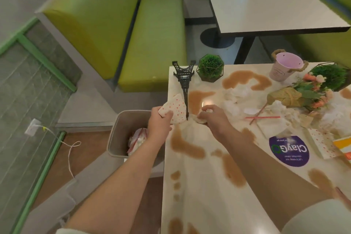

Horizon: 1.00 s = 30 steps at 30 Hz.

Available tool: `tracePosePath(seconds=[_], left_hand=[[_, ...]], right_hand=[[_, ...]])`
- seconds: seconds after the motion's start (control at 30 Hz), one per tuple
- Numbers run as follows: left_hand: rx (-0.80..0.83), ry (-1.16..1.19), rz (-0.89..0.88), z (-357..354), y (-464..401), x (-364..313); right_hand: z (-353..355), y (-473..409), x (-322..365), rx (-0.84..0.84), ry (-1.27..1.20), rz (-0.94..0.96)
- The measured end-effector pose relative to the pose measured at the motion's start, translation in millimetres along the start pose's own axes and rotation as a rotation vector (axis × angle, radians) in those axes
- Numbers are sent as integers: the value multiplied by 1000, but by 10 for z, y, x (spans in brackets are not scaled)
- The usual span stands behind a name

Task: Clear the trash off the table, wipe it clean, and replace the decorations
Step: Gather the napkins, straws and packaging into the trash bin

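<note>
bin (121,135) left of table (209,205) (trash (137,139) inside)

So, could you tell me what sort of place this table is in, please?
Most likely a casual restaurant or fast-food dining area: green padded booth seats flank the tables, a second pedestal table stands behind, and a CLAYGO clean-up sticker is stuck to the spill-stained table.

Glossy, smooth pale table top (199,195) blotched with wet brown spills, catching a glare spot just beyond the right hand (212,118) fingers, which pinch soft, crumpled tissue (201,118). Matt dotted paper wrapper (175,107) gripped in the left hand (159,123), touching a dark metal lattice tower model (184,81). Smooth matt plastic bin (117,135) below the left fingers; shiny green vinyl bench (152,43) beyond.
</note>
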<state>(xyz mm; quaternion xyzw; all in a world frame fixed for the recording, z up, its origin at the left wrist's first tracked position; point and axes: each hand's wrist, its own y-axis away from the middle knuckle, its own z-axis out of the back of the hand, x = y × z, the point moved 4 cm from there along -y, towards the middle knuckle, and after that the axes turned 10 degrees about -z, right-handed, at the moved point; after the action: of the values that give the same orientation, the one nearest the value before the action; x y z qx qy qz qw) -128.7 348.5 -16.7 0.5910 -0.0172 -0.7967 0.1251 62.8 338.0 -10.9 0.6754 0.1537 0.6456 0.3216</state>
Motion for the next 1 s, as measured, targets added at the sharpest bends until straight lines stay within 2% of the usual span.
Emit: tracePosePath(seconds=[0.17,0.33,0.5,0.6,0.77,0.9,1.0], left_hand=[[-43,-97,28,618,-47,431],[-34,-223,90,1031,-124,776],[45,-300,173,1251,-202,1045],[20,-312,166,1352,-238,1076],[-15,-335,90,1471,-330,1024],[-4,-339,65,1484,-360,976],[24,-355,46,1413,-344,892]], right_hand=[[-633,71,-104,70,77,-19],[-1130,102,-195,51,180,-25],[-1508,63,-259,22,120,-76],[-1685,49,-305,38,263,-79],[-1957,33,-292,75,421,122],[-2001,44,-411,176,588,77],[-1901,21,-516,152,682,70]])
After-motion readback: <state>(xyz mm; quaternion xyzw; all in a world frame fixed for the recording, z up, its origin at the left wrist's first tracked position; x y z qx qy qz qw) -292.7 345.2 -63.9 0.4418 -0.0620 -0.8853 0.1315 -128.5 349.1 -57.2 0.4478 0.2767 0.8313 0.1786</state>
